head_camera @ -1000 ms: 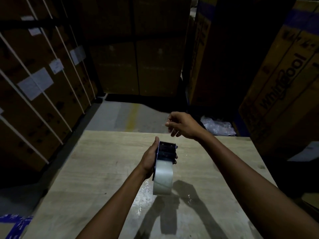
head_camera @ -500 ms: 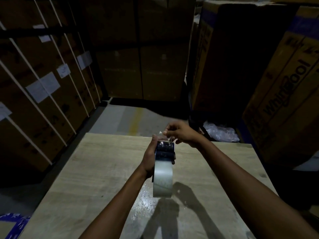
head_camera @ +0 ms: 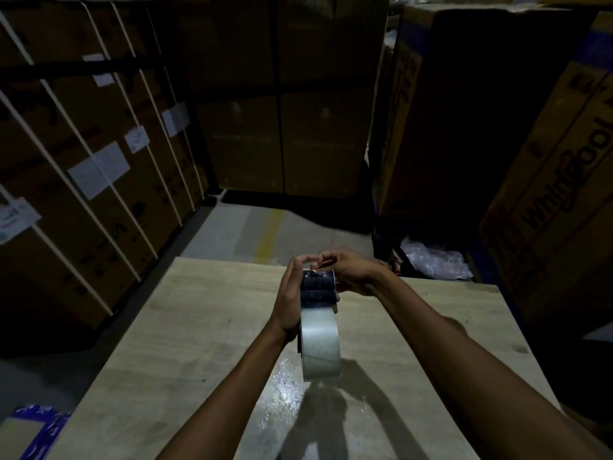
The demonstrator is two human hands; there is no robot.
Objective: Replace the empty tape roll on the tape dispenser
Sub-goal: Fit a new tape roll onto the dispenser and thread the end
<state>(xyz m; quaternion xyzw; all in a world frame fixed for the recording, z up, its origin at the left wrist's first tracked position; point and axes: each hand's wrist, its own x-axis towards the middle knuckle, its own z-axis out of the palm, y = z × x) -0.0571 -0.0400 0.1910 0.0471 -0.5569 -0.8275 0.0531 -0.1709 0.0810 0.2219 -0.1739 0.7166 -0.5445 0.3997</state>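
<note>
A dark tape dispenser (head_camera: 317, 287) is held upright over the wooden table (head_camera: 185, 333), with a full roll of clear tape (head_camera: 320, 346) mounted on its near end. My left hand (head_camera: 290, 303) grips the dispenser body from the left side. My right hand (head_camera: 348, 268) rests on the far top end of the dispenser, by the cutter, with fingertips pinched there. Whether a tape end lies between those fingers is too dark to tell.
Tall strapped cardboard boxes (head_camera: 86, 167) stand on the left, more cartons at the back and a printed carton (head_camera: 560, 200) on the right. A crumpled plastic bag (head_camera: 434, 260) lies on the floor beyond the table. A blue-edged box (head_camera: 30, 429) sits low left.
My right hand came back from beyond the dispenser and closed onto its far top end. The left hand has raised the dispenser slightly.
</note>
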